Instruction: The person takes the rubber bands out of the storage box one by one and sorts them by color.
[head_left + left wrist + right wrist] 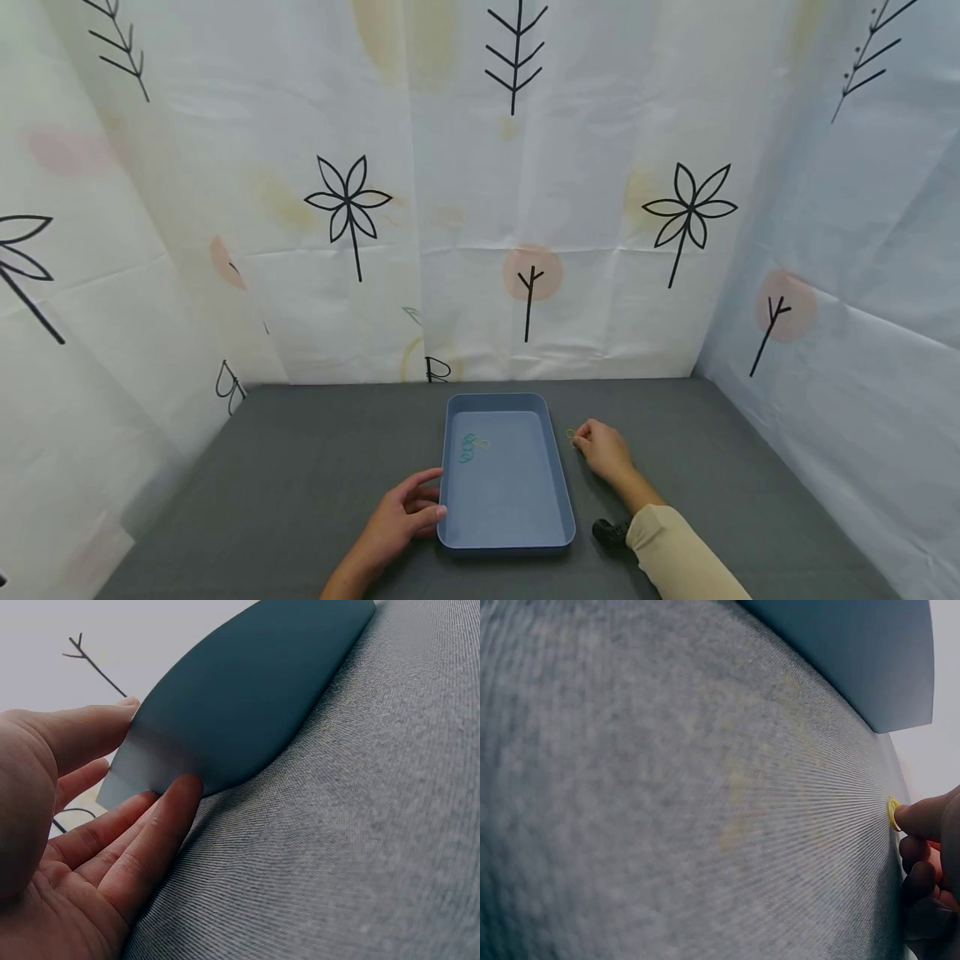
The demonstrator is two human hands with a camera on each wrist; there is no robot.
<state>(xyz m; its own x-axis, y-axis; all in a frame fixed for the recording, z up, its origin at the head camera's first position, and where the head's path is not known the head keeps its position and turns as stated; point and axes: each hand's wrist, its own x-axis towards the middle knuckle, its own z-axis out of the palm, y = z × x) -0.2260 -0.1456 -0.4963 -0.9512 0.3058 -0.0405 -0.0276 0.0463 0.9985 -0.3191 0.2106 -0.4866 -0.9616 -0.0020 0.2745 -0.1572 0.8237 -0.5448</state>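
Observation:
A blue rectangular tray (pixel 510 508) lies on the table, its long sides running away from me. My left hand (pixel 401 517) touches the tray's left side, thumb at the rim and the other fingers along the outer wall. To the right of the tray, my right hand (pixel 606 450) pinches a small yellow rubber band (pixel 571 433) between thumb and index finger, close over the table. In the right wrist view the yellow loop sticks out past the fingertips. Inside the tray, toward its far left, lie green rubber bands (pixel 467 450) and a yellow one (pixel 482 444).
Dark grey cloth covers the table (pixel 315 467). White fabric walls (pixel 465 208) printed with plants rise at the back and on both sides. A black strap device (pixel 611 532) sits at my right wrist, beside the cream sleeve (pixel 682 550).

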